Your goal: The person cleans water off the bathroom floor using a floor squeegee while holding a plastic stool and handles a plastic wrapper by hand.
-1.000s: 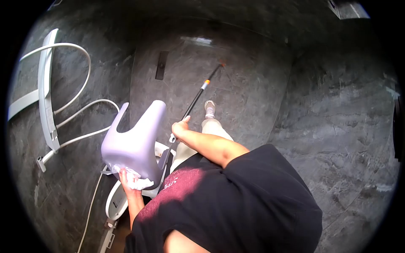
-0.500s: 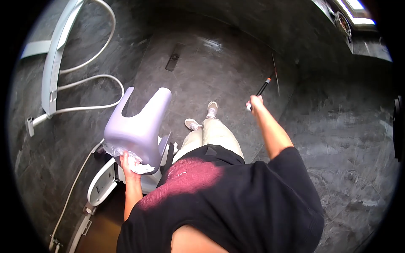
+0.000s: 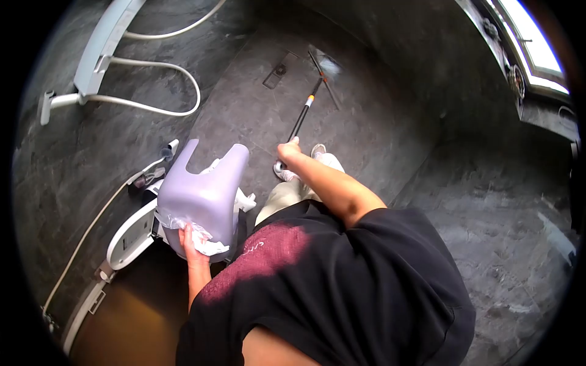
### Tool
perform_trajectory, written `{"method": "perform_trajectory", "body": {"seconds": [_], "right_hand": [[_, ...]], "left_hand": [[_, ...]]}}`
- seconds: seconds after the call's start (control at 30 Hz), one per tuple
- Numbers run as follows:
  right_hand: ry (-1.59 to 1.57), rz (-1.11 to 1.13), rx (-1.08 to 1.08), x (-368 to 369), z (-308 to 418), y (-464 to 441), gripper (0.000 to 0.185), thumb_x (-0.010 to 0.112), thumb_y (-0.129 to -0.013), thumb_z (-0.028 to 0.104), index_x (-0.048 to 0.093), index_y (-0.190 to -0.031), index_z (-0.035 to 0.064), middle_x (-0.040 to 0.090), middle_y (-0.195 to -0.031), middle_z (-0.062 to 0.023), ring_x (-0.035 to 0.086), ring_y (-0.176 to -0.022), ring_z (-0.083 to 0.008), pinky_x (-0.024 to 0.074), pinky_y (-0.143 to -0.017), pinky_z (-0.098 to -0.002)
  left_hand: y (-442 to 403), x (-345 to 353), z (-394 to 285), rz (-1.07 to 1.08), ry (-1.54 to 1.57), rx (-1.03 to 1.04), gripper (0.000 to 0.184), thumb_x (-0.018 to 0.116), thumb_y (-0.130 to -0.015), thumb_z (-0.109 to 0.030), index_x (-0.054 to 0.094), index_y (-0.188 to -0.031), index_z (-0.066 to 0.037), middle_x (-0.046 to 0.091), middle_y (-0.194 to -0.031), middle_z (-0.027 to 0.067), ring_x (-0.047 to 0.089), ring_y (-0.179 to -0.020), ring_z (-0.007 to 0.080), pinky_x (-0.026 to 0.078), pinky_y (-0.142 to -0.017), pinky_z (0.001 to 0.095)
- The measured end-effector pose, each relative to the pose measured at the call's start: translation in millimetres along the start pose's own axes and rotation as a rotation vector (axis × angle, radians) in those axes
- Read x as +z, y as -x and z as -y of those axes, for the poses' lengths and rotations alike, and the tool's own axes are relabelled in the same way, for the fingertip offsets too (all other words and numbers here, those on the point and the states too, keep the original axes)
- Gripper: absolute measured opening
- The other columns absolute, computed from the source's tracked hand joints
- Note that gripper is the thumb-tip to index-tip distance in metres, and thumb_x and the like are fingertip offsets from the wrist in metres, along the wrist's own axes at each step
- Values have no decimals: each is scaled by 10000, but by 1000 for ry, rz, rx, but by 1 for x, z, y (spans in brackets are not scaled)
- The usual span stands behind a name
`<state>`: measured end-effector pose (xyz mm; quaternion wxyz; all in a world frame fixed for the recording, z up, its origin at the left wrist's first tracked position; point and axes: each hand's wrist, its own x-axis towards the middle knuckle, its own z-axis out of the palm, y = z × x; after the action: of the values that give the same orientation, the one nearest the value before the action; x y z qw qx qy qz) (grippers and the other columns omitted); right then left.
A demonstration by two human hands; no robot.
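Note:
My left hand is closed on a crumpled white plastic bag, pressed against the base of an upturned pale purple stool with its legs pointing away. Farther forward, my right hand is wrapped round the black handle of a squeegee. Its long thin blade lies on the dark grey floor, right of the drain. The fingers of my left hand are partly hidden by the bag.
A white toilet seat stands at the left, with a pale hose beside it. A shower panel with looping hoses is on the left wall. The rectangular drain lies ahead; a window is at upper right.
The squeegee and my right hand have swung back from the right to the middle. My left hand still holds the bag and stool. The view has turned, showing more window and toilet side.

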<state>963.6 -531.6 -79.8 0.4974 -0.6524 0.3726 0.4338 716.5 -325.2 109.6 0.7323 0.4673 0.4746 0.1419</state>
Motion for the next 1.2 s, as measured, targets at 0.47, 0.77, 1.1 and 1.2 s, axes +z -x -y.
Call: {"method": "perform_trajectory", "body": {"seconds": [0.47,0.77,1.1,1.2], "right_hand": [[169,-157,-397,-153,215,-98,212,445,-777,101,388,-981,93,470,-587,-80,474,-420,-187,389,-361,-334],[716,-175,-248,-150,129,-133,739,467,-766,202,42,-1368,143,580,-947,-193,586,-821,-272,489,-613,-389],[327,-124,-411,-153,245,-89,574,463,-786,182,261,-1321,125,505,-569,-80,506,-447,-180,424,-401,-327],[446,-193,-454,-83,311,-139,573,459,-764,154,264,-1299,93,569,-741,-150,558,-527,-217,449,-434,-339]], "left_hand": [[-3,42,4,-275,88,-41,267,515,-825,-171,431,-1069,-100,504,-1019,74,520,-917,205,477,-655,323],[-12,110,-12,-252,211,-114,250,502,-832,-199,461,-1052,-87,515,-1011,74,524,-913,206,474,-697,352],[-23,141,-1,-242,299,-122,250,497,-835,-192,456,-1059,-89,524,-999,71,536,-825,171,465,-559,276],[-19,160,-22,-299,250,-81,259,488,-836,-182,445,-1078,-98,529,-966,61,540,-728,152,426,-451,239]]}}
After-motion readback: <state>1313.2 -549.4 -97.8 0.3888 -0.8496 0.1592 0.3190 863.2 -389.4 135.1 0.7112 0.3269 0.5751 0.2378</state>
